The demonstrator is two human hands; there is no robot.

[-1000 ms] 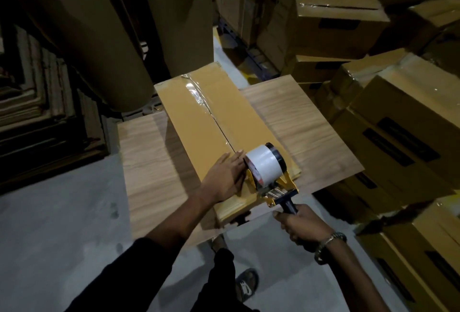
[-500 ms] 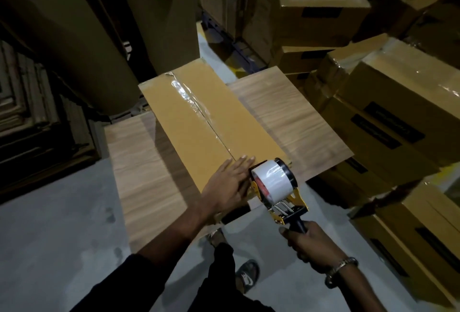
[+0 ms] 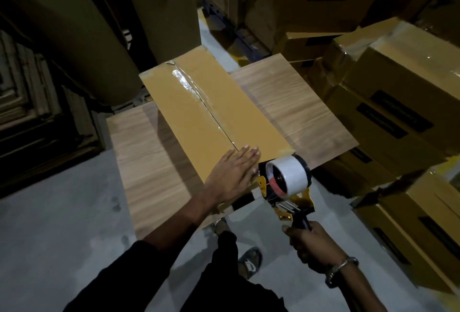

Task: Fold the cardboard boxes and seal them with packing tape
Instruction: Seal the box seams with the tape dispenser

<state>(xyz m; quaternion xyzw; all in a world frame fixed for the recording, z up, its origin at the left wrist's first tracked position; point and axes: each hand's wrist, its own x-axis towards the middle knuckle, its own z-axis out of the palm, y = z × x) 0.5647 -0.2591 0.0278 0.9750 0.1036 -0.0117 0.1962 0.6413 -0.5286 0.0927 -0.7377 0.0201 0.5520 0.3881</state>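
A long brown cardboard box (image 3: 189,112) lies on a wooden table (image 3: 139,147), its flaps folded shut. Clear packing tape (image 3: 191,87) runs along the centre seam from the far end toward me. My left hand (image 3: 234,169) lies flat on the near end of the box, fingers together over the seam. A yellow tape dispenser (image 3: 286,182) with a white roll sits just past the box's near edge, to the right of my left hand. My right hand (image 3: 313,244) is closed around its black handle.
Stacks of sealed cardboard boxes (image 3: 398,102) crowd the right side and the back. Large brown cardboard rolls (image 3: 74,37) stand behind the table at the left. Flat cardboard is piled at the far left (image 3: 27,102). Grey concrete floor (image 3: 49,237) lies below; my sandalled foot (image 3: 250,259) shows under the table edge.
The dispenser has been drawn toward me, off the near end of the box. My left hand has flattened on the box's end.
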